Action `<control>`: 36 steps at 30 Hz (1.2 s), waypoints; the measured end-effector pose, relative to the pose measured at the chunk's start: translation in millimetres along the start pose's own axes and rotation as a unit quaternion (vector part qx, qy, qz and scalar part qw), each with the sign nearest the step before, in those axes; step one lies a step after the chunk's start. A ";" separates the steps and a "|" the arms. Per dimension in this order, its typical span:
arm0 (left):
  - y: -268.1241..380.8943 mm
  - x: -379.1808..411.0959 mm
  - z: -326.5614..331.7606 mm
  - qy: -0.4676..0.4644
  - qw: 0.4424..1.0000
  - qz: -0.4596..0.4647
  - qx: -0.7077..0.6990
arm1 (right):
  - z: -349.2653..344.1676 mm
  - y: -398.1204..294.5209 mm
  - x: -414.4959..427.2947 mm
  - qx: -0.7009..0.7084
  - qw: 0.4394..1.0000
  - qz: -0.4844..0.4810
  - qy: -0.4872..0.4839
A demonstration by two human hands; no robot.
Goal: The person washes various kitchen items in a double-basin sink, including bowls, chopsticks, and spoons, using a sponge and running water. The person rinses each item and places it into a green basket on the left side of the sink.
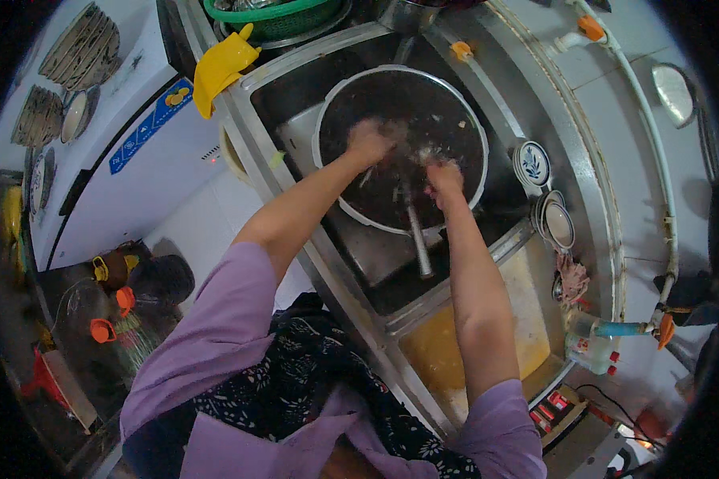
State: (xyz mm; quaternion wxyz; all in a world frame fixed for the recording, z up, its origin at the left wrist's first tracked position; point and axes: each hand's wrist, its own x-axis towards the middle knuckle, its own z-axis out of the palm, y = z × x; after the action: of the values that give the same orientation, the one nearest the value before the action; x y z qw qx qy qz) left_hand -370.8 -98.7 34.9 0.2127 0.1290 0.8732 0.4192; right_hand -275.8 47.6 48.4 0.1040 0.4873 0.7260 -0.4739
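A large round metal pot with dark contents and small pale bits sits over a stainless steel sink. Both hands are inside the pot's rim. My left hand is at the left of the middle, blurred, its fingers hidden. My right hand is nearer the right rim with its fingers bent; whether it grips anything is unclear. Between the hands, a long metal handle slants out over the near rim.
A green plastic basket and a yellow cloth or glove lie beyond and left. Small bowls line the right ledge. A second basin holds yellowish liquid. Stacked bowls stand on a white appliance; plastic bottles stand right.
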 end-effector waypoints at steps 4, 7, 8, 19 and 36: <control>-13.1 7.8 5.2 0.065 0.990 0.128 -0.005 | -1.1 14.4 14.7 -0.011 0.988 -0.119 -0.100; -15.9 4.3 -4.0 -0.022 0.996 0.082 -0.041 | -1.5 12.6 2.0 -0.099 0.978 -0.171 0.074; -17.4 3.7 -4.5 -0.029 0.997 0.064 -0.017 | 3.1 16.2 0.7 -0.127 0.960 -0.200 0.149; 24.1 -50.0 -42.1 -0.115 0.947 0.011 -0.300 | -5.7 -1.2 -65.3 0.229 0.917 -0.324 0.033; 5.8 11.9 -15.5 -0.178 0.907 0.199 0.324 | 12.2 35.1 23.2 0.064 0.991 -0.102 0.065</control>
State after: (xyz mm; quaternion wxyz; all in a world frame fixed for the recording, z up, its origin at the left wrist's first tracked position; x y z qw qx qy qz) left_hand -388.4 -100.8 44.9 0.2233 0.4345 0.8647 0.1167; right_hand -263.0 54.7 7.2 -0.0236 0.4463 0.7452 -0.4949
